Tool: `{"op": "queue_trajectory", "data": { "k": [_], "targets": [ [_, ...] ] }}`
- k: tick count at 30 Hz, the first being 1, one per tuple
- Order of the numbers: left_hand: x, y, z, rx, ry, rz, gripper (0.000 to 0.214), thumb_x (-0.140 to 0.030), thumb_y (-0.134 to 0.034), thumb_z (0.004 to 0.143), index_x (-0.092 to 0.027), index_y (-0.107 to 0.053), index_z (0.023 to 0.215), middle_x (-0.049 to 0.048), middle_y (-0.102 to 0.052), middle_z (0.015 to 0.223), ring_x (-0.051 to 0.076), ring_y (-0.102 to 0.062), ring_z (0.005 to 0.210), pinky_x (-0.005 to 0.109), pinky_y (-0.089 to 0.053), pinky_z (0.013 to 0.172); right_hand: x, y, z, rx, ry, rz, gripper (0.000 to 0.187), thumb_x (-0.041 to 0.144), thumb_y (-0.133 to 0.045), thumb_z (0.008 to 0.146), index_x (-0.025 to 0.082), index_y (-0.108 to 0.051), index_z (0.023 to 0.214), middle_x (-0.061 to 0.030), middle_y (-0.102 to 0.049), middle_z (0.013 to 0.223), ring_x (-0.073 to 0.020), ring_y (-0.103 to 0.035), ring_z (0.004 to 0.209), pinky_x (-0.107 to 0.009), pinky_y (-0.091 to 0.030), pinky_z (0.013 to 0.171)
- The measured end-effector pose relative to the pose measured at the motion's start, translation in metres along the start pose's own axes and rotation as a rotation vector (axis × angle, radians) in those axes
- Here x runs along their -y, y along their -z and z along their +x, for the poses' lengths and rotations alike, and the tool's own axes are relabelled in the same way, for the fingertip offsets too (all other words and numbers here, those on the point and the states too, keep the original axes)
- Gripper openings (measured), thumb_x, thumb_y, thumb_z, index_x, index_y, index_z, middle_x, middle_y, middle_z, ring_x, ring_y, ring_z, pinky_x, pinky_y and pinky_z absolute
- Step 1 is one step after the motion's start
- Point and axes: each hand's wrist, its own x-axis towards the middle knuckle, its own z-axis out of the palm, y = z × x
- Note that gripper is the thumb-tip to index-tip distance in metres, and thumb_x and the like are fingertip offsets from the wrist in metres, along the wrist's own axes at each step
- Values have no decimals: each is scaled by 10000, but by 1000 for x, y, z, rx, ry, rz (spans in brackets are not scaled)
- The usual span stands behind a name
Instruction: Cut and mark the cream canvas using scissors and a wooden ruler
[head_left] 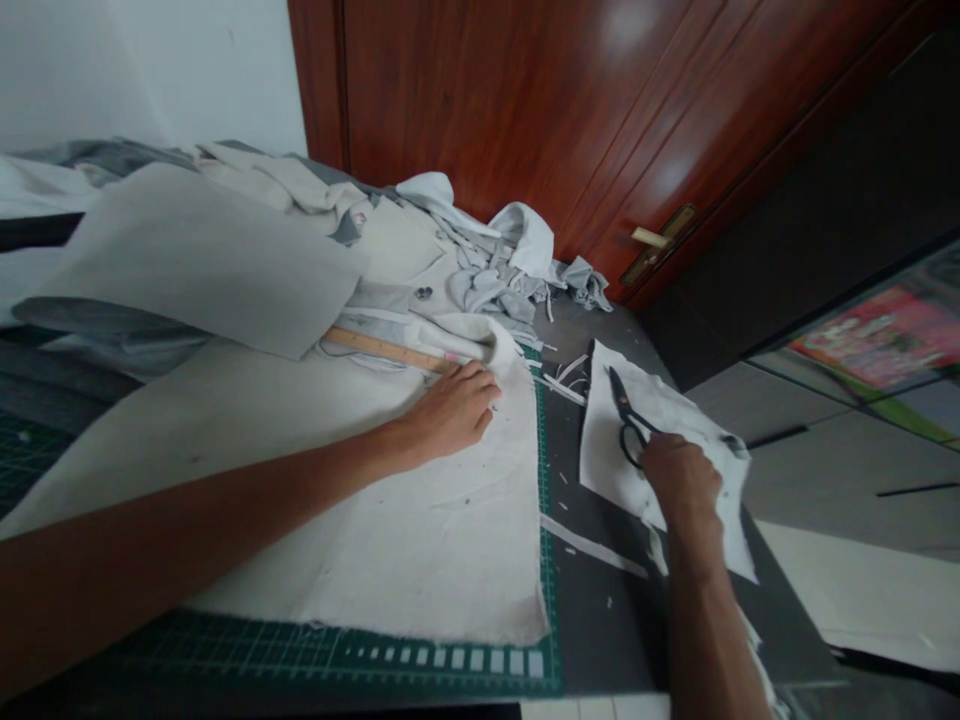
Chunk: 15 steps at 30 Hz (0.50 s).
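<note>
Black metal scissors [628,425] lie with their blades pointing away on a ragged white fabric scrap [675,440], under the curled right grip [679,480]. Its fingers fold over the handle end, but whether it is closed on the scissors or only resting there cannot be told. The left grip [450,410] is open, its palm down and fingers spread on a large sheet of cream canvas [375,520], with the fingertips reaching a long wooden ruler [386,350] that lies partly under the folded cloth edge. Flat, spread pressure right beside the wood is a sound way to stop ruler and canvas creeping against each other, and smoothing any ripples outward from the hand would help keep the edge true. The canvas lies across a green cutting mat [337,650] with white markings, which sits on a dark grey tabletop [600,600] scattered with thin white cloth strips [592,545]. Beyond, a crumpled heap of grey and white fabric [487,270] bunches against a glossy reddish-brown wooden door [487,100] with a brass lever handle [652,238]
</note>
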Motion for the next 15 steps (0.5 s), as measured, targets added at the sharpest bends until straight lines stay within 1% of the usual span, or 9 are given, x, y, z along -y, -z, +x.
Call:
{"op": "queue_trajectory", "data": {
  "k": [2,3,5,7,9,10,13,15],
  "targets": [
    [1,-1,0,-3,3,-10,236,-124,-511,954,-143,-687,1110,105,-675,1181,284,-529,1201,445,-388,1123,24,9,-7,-32,-83,-138,560,356,-327,1039,39,-767,899,-276,-674,703,-372,-705,604,-482,-509,569],
    [2,-1,0,-5,5,-13,244,-119,-508,953,-140,-688,1116,108,-676,1193,287,-528,1211,454,-384,1133,37,14,-9,-23,-103,-214,534,322,-341,1039,19,-768,929,-296,-693,758,-385,-727,654,-482,-520,583],
    [3,-2,0,-5,8,-18,258,-114,-502,950,-136,-688,1127,115,-678,1206,293,-530,1221,474,-382,1142,62,25,-9,67,-126,-296,486,282,-387,1038,-8,-771,974,-317,-717,842,-398,-757,752,-476,-542,618],
    [4,-3,0,-5,10,-19,262,-116,-506,945,-142,-688,1132,115,-681,1214,295,-535,1220,483,-397,1133,79,36,-4,184,-144,-320,447,262,-432,1037,-11,-780,974,-320,-731,890,-397,-772,834,-465,-560,661],
    [5,-3,-1,-9,11,-18,259,-117,-517,937,-158,-690,1124,106,-683,1219,292,-539,1216,481,-411,1121,87,46,2,258,-161,-320,390,218,-476,1018,-1,-787,936,-307,-743,898,-395,-778,880,-451,-567,689],
    [5,-3,-1,-12,11,-17,255,-116,-522,933,-165,-690,1119,101,-685,1216,290,-542,1211,478,-414,1119,88,50,4,273,-165,-317,358,182,-491,1002,2,-788,914,-299,-748,891,-397,-780,890,-445,-567,695],
    [5,-2,-1,-23,10,-19,246,-109,-535,926,-178,-692,1102,90,-690,1178,284,-551,1187,472,-421,1112,88,62,6,275,-144,-321,321,102,-482,975,-1,-779,911,-289,-756,900,-404,-780,914,-435,-561,712],
    [5,-3,-1,-32,9,-25,243,-103,-540,923,-182,-692,1095,89,-691,1163,285,-554,1179,476,-428,1105,85,70,4,261,-105,-339,331,127,-466,1001,6,-769,950,-292,-758,942,-406,-776,936,-433,-554,732]
  ]
}}
